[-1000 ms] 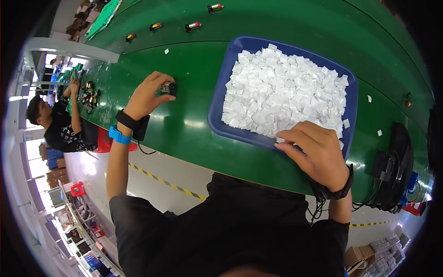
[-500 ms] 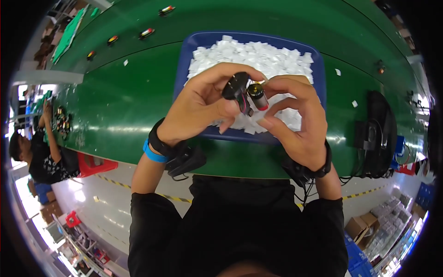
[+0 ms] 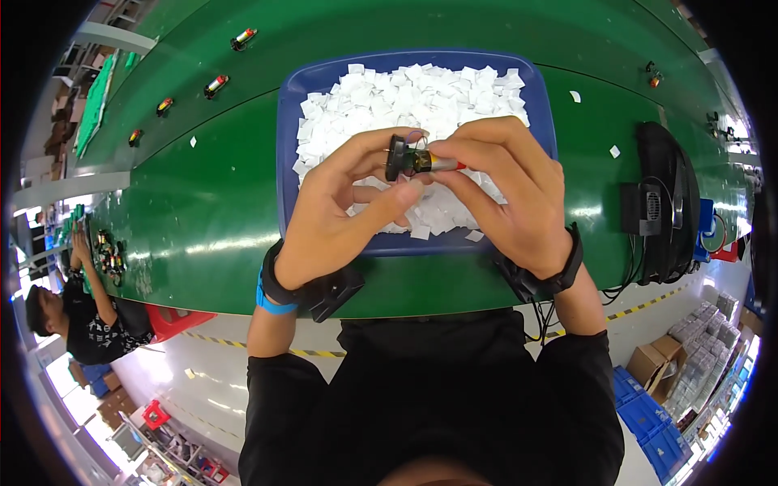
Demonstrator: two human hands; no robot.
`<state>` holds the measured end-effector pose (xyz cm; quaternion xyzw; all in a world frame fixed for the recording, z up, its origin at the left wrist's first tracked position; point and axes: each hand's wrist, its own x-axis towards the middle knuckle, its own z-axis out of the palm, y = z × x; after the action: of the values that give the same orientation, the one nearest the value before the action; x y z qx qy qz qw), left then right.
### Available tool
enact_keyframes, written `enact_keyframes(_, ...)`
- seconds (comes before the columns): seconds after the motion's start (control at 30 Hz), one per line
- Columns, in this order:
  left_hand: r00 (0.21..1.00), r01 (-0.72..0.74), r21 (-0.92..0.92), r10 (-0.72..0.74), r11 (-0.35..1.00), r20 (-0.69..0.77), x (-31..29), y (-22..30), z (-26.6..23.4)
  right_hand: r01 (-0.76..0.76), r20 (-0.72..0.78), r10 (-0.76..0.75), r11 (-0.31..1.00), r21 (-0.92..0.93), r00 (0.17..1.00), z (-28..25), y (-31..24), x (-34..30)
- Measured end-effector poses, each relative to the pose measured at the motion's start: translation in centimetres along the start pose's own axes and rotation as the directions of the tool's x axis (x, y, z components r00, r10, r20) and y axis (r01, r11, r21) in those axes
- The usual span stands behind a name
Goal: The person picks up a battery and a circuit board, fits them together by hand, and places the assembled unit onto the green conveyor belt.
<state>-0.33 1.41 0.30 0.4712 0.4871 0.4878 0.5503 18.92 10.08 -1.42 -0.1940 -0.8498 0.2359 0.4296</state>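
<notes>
My left hand point(image 3: 336, 215) is closed on a black round plug-like part point(image 3: 395, 159) with metal pins facing left. Between the thumb and fingers of my right hand point(image 3: 523, 190) is a small silver cylinder point(image 3: 443, 163) with a dark end and a red end. It lies level, its dark end up against the black part, and a thin wire loops above the two. Whether they are fixed together I cannot tell. Both hands are over a blue tray point(image 3: 289, 154) heaped with small white square pieces point(image 3: 405, 93).
Several similar cylinder assemblies point(image 3: 215, 87) lie on the green table point(image 3: 194, 219) at the far left. A black device with a vent point(image 3: 642, 209) and cables stands at right. A co-worker point(image 3: 89, 312) sits at the left edge. Loose white pieces point(image 3: 614, 151) dot the table.
The cylinder has turned from tilted upright beside the black part to level, with its dark end toward it. The black part has swung so its pins face left.
</notes>
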Motion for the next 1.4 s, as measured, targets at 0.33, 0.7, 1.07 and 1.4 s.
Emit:
enact_keyframes(0.33, 0.999, -0.038, 0.090, 0.039, 0.995, -0.003, -0.5, -1.0, -0.2, 0.041, 0.012, -0.039, 0.987, -0.152, 0.999, 0.2, -0.5, 0.3)
enact_keyframes(0.7, 0.999, 0.003, -0.112, -0.007, 0.994, -0.032, -0.5, -1.6, 0.1, 0.087, 0.034, -0.082, 0.984, -0.157, 0.996, 0.2, -1.0, -0.1)
enact_keyframes(1.07, 0.990, 0.065, 0.042, -0.070, 0.997, 0.120, -0.9, -1.6, -0.1, -0.481, 0.288, 0.397, 0.805, 0.347, 0.872, -0.8, -0.8, 0.3)
enact_keyframes(1.4, 0.992, -0.127, -0.003, 0.126, 0.992, -0.019, -0.7, -2.0, 0.2, -0.519, 0.103, 0.512, 0.811, 0.268, 0.853, -1.1, -0.9, 0.5)
